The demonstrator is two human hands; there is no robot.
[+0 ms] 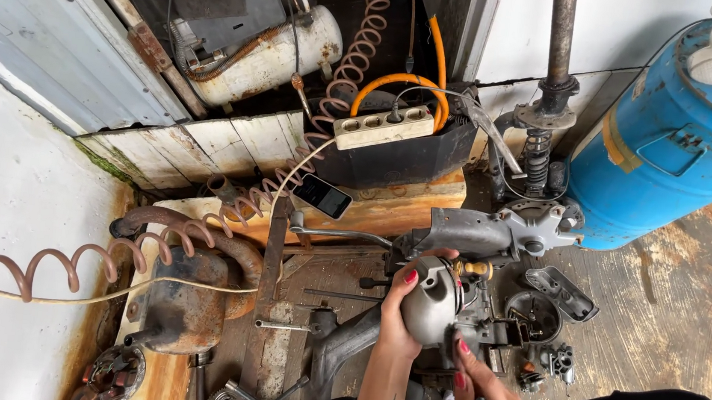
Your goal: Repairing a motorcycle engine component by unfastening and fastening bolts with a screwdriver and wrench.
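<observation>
A big blue drum [661, 149] stands at the right edge of the floor [689, 315], and a white compressor tank [269, 59] lies at the top, behind a weathered board [206, 144]. A coiled air hose [67, 269] runs from the left edge up to the tank. A black crate [394, 156] carries a beige power strip [384, 127]; its inside I cannot see. A dark phone [322, 195] lies just in front of the crate.

Near the bottom middle, the left hand [398, 302] holds a rounded grey metal housing [431, 301], the grip closed around its left side, thumb on top. Its long axis is roughly upright in the picture. The right hand [480, 395] is just below and to the right, fingertips touching the lower edge of the housing; its grip seems partly curled around a small tool, but I cannot tell exactly. A black cover [561, 291] lies to the right.
</observation>
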